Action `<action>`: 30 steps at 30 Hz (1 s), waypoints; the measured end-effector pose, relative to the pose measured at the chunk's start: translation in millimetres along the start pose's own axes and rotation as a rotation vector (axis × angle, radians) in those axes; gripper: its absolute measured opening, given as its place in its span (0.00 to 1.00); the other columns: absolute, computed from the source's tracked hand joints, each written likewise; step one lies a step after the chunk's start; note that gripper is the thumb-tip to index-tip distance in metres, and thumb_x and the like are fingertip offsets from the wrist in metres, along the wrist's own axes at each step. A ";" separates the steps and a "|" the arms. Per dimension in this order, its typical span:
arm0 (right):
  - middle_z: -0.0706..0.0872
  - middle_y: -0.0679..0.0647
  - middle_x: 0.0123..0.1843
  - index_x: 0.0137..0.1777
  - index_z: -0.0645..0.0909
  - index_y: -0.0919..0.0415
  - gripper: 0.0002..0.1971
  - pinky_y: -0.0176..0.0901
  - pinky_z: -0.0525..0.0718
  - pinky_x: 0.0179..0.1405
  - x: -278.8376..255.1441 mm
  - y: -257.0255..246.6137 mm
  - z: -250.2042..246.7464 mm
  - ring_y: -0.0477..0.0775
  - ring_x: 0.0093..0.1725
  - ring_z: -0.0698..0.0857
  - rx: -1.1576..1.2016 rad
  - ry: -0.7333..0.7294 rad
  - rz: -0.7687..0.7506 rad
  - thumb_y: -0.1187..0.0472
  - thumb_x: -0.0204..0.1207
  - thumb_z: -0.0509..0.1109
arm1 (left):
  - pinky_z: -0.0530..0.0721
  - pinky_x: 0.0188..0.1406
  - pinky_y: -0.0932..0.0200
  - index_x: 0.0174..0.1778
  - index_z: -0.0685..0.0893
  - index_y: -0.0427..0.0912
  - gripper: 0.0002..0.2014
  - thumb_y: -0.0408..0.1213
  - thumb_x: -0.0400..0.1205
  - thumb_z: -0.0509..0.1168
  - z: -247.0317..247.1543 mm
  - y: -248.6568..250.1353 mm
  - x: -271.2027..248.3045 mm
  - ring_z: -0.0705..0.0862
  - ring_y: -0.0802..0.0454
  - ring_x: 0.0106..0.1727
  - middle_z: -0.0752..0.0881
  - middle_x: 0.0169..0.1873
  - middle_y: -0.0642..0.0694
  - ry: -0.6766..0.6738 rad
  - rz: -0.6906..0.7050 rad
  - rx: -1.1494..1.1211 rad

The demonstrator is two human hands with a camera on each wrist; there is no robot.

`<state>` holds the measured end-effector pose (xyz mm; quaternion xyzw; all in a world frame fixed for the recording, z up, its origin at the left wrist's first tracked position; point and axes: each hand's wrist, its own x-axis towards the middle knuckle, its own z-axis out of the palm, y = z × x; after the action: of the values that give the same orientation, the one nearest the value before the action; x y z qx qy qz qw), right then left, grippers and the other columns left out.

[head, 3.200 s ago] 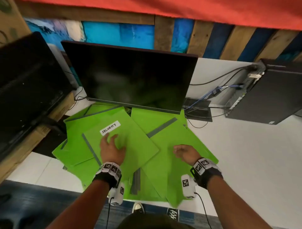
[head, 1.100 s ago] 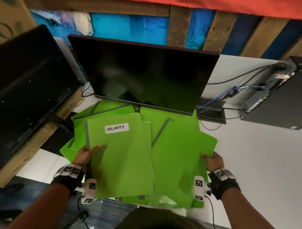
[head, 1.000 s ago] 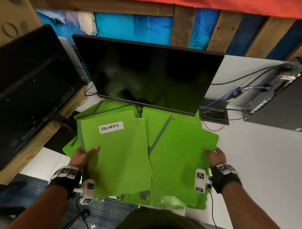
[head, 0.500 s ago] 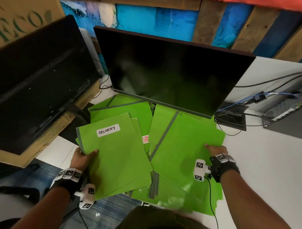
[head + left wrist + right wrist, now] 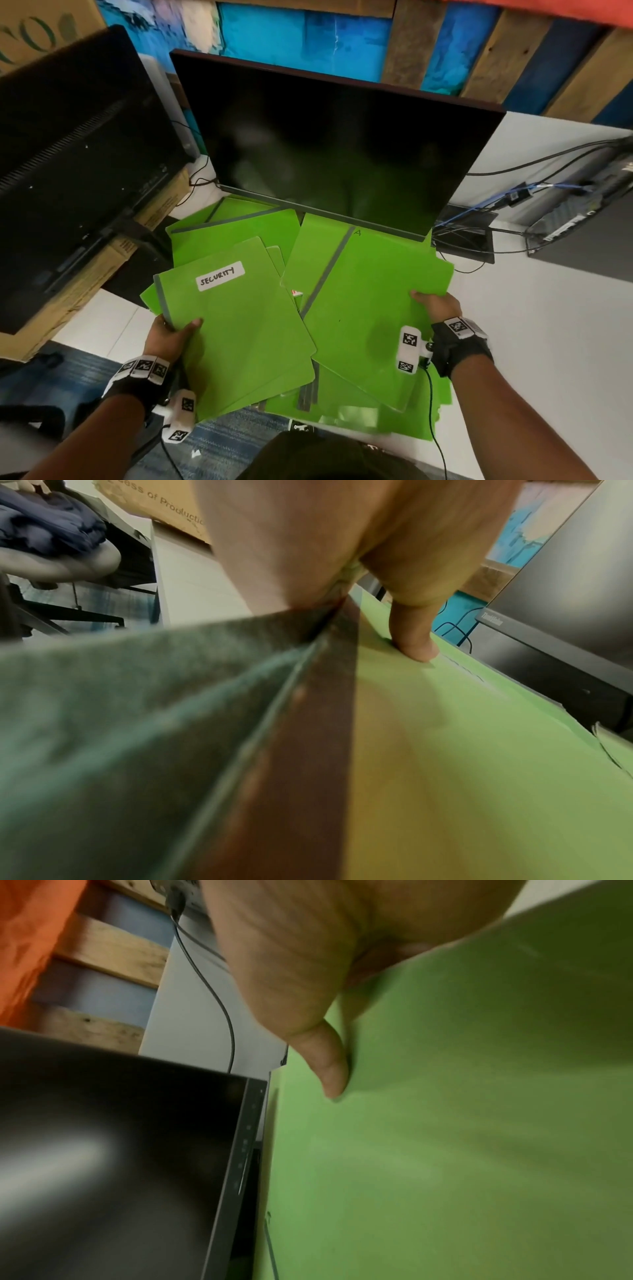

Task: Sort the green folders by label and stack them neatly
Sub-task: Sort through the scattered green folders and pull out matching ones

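At far left a black monitor back [image 5: 72, 144] stands over a cardboard box [image 5: 113, 260]. The left hand [image 5: 168, 337] grips the grey-taped spine of the matte SECURITY folder [image 5: 239, 329] — thumb flat on the cover, fingers [image 5: 414, 631] curled under. Its white label [image 5: 220, 275] is handwritten. This folder sits further left and nearer the desk edge than half a second ago. More green folders [image 5: 236, 233] fan loosely beneath on the white desk [image 5: 548, 342], under the glossy dark screen [image 5: 329, 154]. The right hand [image 5: 433, 305] pinches the right edge of a plain folder [image 5: 370, 308], thumb on top; it has barely shifted. Cables [image 5: 507, 202] trail at far right.
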<state>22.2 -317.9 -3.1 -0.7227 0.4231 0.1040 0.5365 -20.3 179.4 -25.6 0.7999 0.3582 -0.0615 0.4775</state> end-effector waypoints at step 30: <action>0.92 0.55 0.49 0.49 0.88 0.58 0.22 0.57 0.87 0.51 -86.4 -112.0 -67.5 0.58 0.48 0.90 0.583 -0.376 -0.711 0.62 0.51 0.83 | 0.83 0.56 0.40 0.51 0.85 0.42 0.09 0.31 0.76 0.73 -8.0 138.9 -72.5 0.86 0.39 0.50 0.89 0.48 0.42 -0.316 0.427 -0.405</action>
<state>29.0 -325.6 153.3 -0.6111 0.0579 -0.0795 0.7854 12.2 108.6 110.7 0.7262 0.1091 -0.0111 0.6786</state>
